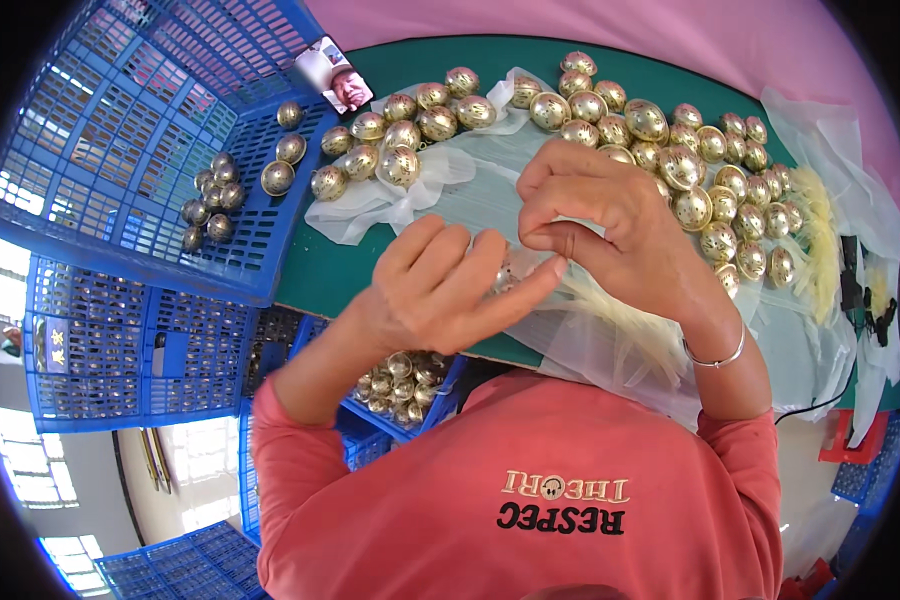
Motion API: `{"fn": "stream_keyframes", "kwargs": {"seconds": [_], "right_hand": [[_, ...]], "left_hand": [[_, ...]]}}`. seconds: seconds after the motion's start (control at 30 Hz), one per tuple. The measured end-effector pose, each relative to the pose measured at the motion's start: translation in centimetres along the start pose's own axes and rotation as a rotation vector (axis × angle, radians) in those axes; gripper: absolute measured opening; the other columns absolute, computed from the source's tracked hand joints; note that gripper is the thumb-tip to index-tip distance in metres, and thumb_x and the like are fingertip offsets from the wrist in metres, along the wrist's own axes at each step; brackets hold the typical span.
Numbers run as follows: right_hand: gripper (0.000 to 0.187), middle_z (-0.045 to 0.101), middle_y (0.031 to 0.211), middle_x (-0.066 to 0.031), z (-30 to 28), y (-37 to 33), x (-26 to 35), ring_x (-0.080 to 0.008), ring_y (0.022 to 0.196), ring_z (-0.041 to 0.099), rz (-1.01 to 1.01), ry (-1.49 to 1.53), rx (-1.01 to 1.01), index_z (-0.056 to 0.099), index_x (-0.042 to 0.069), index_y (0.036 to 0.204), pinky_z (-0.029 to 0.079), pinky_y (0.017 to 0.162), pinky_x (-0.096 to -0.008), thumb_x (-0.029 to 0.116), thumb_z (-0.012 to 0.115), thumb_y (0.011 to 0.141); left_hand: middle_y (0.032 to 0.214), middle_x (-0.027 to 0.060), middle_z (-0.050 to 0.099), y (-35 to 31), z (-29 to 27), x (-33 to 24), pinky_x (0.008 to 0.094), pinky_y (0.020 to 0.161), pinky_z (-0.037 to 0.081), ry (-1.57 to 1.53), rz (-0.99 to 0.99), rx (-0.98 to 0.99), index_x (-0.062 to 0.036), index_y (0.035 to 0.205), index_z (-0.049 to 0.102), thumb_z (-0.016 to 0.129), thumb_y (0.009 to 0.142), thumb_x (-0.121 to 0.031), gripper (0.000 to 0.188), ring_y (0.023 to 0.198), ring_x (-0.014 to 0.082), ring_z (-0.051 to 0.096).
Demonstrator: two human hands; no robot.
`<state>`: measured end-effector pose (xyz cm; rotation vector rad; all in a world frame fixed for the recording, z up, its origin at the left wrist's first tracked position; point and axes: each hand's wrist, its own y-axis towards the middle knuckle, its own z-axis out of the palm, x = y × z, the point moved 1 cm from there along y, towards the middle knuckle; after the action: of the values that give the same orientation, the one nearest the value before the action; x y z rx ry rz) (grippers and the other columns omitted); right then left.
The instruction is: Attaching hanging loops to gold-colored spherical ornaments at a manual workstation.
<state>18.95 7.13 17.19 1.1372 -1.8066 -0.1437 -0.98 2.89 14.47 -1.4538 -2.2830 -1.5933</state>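
Observation:
My left hand [435, 290] is closed, its fingers curled and one stretched toward the right hand. Between its fingers shows a small shiny patch of a speckled bauble [503, 272], mostly hidden by the hand. Right beside it, my right hand [610, 225] pinches with thumb and forefinger close to the left fingertip. Whatever is in that pinch is too fine to make out. Under the right wrist lies a bundle of pale yellow strands [625, 325] on thin translucent sheeting [770, 345]. Several patterned gold baubles [678, 168] are grouped just beyond the hands.
More baubles [400, 165] lie on white sheeting at the table's back left. A blue crate [260, 235] with several baubles stands at left, a phone [334, 76] at its edge. Another yellow bundle [818, 225] lies right on the green tabletop [410, 65]. Below is a bauble-filled crate [445, 385].

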Motion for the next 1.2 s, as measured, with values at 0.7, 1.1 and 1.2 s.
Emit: {"fn": "stream_keyframes", "kwargs": {"seconds": [0.7, 1.1, 1.2], "right_hand": [[0.011, 0.056, 0.084, -0.0091, 7.5, -3.2, -5.5, -0.0222, 0.077, 0.056, 0.014, -0.074, -0.293, 0.058, 0.0, 0.081, 0.045, 0.069, -0.0309, -0.002, 0.068, 0.076], [0.011, 0.057, 0.086, -0.0092, 10.8, -3.5, -4.7, -0.0209, 0.078, 0.057, 0.045, -0.19, -0.203, 0.06, 0.0, 0.086, 0.047, 0.069, -0.0304, -0.005, 0.066, 0.078], [0.012, 0.059, 0.09, -0.0066, 10.6, -4.1, -5.9, -0.0152, 0.082, 0.058, 0.21, 0.117, -0.163, 0.063, -0.002, 0.095, 0.048, 0.074, -0.0275, -0.003, 0.064, 0.083]], "left_hand": [[0.085, 0.0054, 0.065, -7.6, 4.4, -3.1, 0.0253, 0.064, 0.046, -1.782, -1.489, -0.146, 0.0025, 0.086, 0.069, 0.072, 0.078, -0.002, 0.009, 0.072, 0.0119, 0.057], [0.087, 0.0095, 0.066, -10.2, 3.9, -6.6, 0.0248, 0.068, 0.051, -0.658, -1.207, -0.269, 0.0049, 0.088, 0.069, 0.069, 0.082, 0.003, 0.006, 0.075, 0.0132, 0.062], [0.091, 0.0086, 0.065, -10.7, 4.3, -6.4, 0.0241, 0.07, 0.051, -1.006, -1.372, -0.363, 0.0042, 0.09, 0.068, 0.069, 0.082, 0.003, 0.007, 0.078, 0.0131, 0.062]]}}
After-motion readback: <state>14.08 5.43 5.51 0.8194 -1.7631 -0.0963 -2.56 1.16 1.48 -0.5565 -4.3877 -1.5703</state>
